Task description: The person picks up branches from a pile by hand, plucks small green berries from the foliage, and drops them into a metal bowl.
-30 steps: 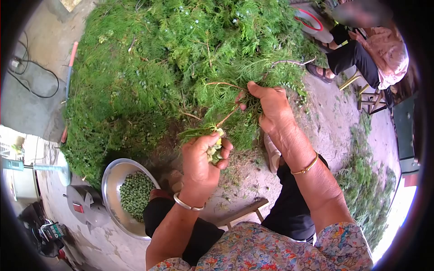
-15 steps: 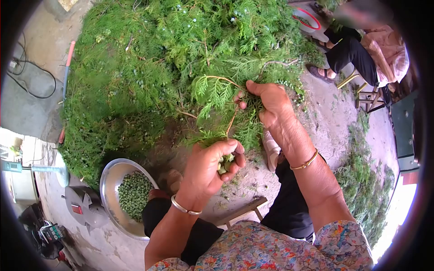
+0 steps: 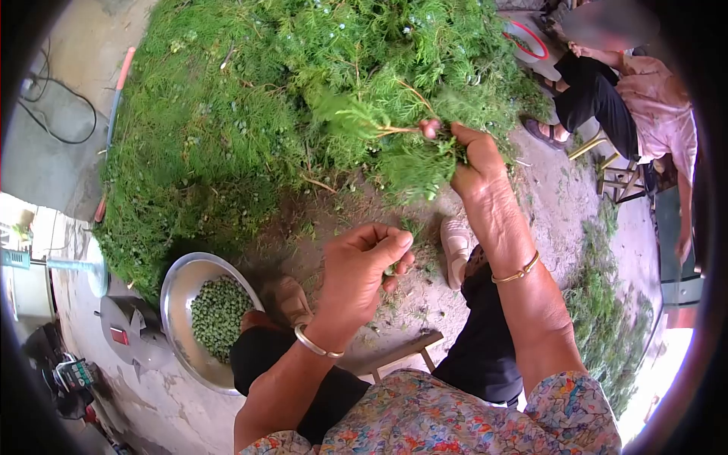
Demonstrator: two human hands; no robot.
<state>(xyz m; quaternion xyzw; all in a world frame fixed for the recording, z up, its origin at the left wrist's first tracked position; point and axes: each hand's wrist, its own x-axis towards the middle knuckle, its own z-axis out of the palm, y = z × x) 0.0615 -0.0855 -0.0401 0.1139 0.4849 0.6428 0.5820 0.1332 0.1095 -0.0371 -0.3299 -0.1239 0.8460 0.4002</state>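
My right hand (image 3: pixel 479 163) is closed round the stem of a leafy evergreen sprig (image 3: pixel 417 168). The sprig's flat green fronds point left and are smeared by motion. Lower and to the left, my left hand (image 3: pixel 355 265) is curled shut, thumb against the forefinger. A little green shows between its fingers, from the small green cones in the palm; most of them are hidden now. Beside my left knee, a metal bowl (image 3: pixel 173 315) holds many small green cones (image 3: pixel 220 317).
A large heap of cut evergreen branches (image 3: pixel 220 129) fills the ground ahead. At the upper right sits another person (image 3: pixel 660 102) near a red-rimmed basin (image 3: pixel 540 47). A long-handled tool (image 3: pixel 120 87) lies along the heap's left edge. More branches (image 3: pixel 607 334) lie at right.
My right hand has moved right with the sprig, away from my left hand. My left fingers have closed further over the cones. The seated person's arm has moved.
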